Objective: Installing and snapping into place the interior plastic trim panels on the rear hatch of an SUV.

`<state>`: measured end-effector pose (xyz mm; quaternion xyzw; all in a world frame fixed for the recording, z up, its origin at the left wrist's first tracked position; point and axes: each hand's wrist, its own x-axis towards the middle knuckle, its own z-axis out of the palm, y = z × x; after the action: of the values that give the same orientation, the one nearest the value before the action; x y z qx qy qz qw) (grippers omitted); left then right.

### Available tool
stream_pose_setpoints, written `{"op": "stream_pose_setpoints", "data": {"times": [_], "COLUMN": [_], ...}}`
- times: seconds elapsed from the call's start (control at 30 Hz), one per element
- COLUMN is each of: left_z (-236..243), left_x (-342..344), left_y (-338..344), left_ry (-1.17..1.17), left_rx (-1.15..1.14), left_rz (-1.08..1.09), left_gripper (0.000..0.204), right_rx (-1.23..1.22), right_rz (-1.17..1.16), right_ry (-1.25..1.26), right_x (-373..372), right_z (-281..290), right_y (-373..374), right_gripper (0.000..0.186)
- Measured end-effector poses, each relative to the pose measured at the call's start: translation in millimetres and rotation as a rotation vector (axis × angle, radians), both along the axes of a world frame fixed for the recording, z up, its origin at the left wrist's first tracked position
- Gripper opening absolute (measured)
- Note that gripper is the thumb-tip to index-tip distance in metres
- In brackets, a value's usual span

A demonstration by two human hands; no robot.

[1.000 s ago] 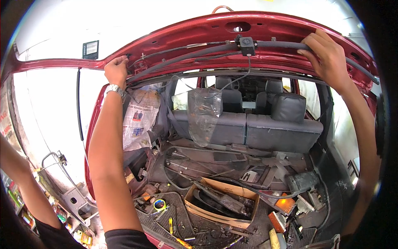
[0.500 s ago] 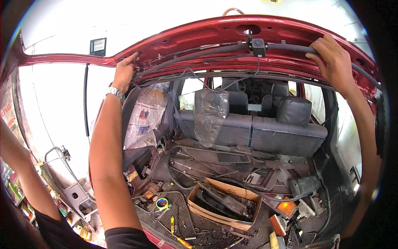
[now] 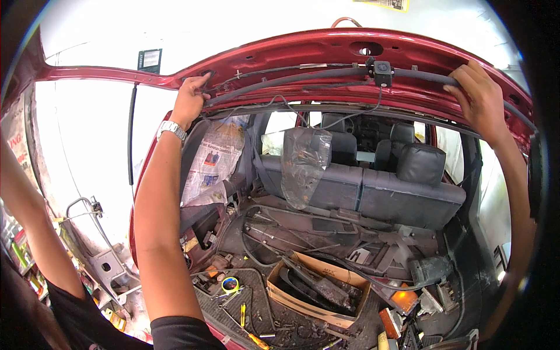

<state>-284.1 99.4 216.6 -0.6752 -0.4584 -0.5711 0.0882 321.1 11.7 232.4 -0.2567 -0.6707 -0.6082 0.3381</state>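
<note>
A long dark grey tube (image 3: 332, 74) runs along the inner side of a raised red car frame (image 3: 280, 48). My right hand (image 3: 481, 99) is closed over the tube toward its right part, fingers on top. At the tube's left end, my left hand (image 3: 190, 102), with a metal watch on the wrist, has its thumb by the tube and its forefinger stretched against the red frame. Some of its fingers are hidden. A small black box (image 3: 382, 74) sits at the tube between my hands, and a thin black cable (image 3: 356, 118) hangs from it.
Below lie dark seat backs (image 3: 408, 195), a cardboard box (image 3: 315, 309) of black parts, an orange lamp (image 3: 403, 300), a yellow tape roll (image 3: 230, 285) and a screwdriver (image 3: 256, 339). Newspaper (image 3: 211, 160) covers the left side. Another person's arm (image 3: 41, 227) reaches up at far left.
The whole view has shifted, so the car and both my hands appear a little farther right and lower. Both hands keep their places on the tube and frame.
</note>
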Motion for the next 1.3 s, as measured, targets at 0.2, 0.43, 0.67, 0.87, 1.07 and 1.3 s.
{"op": "stream_pose_setpoints", "data": {"times": [0.2, 0.43, 0.67, 0.87, 1.07, 1.3], "left_z": [-2.6, -7.2, -12.0, -0.5, 4.2, 16.7], "left_x": [-10.7, -3.7, -11.6, -18.5, -9.1, -2.8], "left_y": [-2.6, -7.7, -4.9, -19.1, -27.2, -18.8], "left_ry": [-0.229, -0.2, 0.133, 0.118, -0.178, -0.464], "left_rx": [0.218, 0.174, 0.132, -0.161, -0.198, -0.052], "left_rz": [0.161, 0.525, 0.595, 0.364, 0.201, 0.058], "left_gripper": [0.05, 0.022, 0.016, 0.033, 0.032, 0.021], "right_rx": [-0.008, 0.008, -0.004, -0.017, -0.032, -0.016], "right_rz": [0.018, 0.0, 0.015, -0.014, -0.008, -0.002], "right_ry": [0.019, 0.014, 0.011, 0.018, 0.026, 0.017], "right_x": [-1.3, 3.2, -0.9, 6.2, 6.5, 9.5], "right_z": [1.3, 1.2, 0.6, 0.2, 0.1, 3.2], "right_y": [-1.3, -0.2, 7.1, 1.1, 3.7, -0.5], "right_gripper": [0.021, 0.021, 0.02, 0.019, 0.019, 0.02]}}
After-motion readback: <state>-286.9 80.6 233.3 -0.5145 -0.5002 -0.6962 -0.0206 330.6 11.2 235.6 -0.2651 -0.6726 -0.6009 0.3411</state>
